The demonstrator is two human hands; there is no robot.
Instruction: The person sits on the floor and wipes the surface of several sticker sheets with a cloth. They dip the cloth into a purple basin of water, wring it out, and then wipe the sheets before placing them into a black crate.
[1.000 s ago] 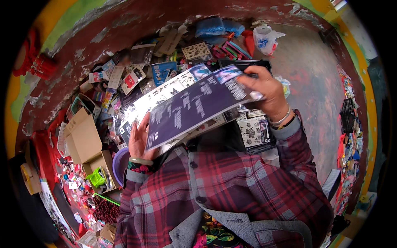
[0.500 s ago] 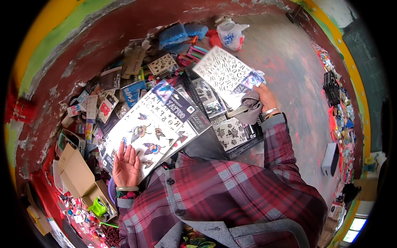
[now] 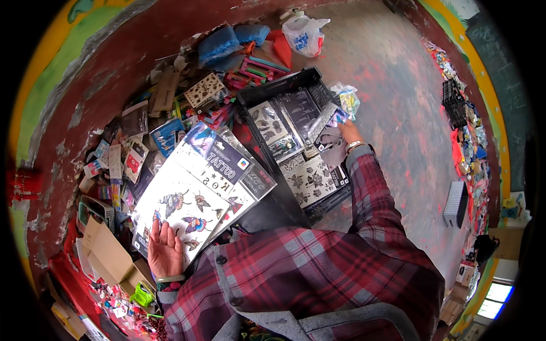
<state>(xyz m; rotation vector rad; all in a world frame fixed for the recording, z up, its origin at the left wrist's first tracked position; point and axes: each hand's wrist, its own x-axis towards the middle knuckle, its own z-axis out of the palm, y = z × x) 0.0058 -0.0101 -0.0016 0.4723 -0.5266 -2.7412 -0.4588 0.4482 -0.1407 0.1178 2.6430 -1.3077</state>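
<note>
My left hand [image 3: 165, 252] lies palm up on my lap, fingers stretched out and slightly curved, beside a stack of temporary tattoo sheets [image 3: 187, 199] printed with butterflies. Nothing is gripped in it. My right hand [image 3: 351, 133] is closed on the edge of another temporary tattoo sheet [image 3: 323, 123], tilted steeply so its face shows only narrowly. A bunched grey cloth [image 3: 333, 146] hangs beside those fingers; whether they grip it too is unclear. Below is a black crate [image 3: 311, 76] holding more packaged tattoo sheets [image 3: 310, 181], including floral ones.
Small packaged goods [image 3: 136, 156] pile along the wall at left. An open cardboard box [image 3: 105, 247] stands near my left arm. Blue bags [image 3: 220, 46] and a white plastic bag [image 3: 304, 35] lie beyond the crate. A clear packet [image 3: 346, 96] rests on the floor beside it.
The sheet in my right hand has swung down from facing me to a steep tilt over the crate, uncovering the crate's far part. My left hand stays palm up by the stack.
</note>
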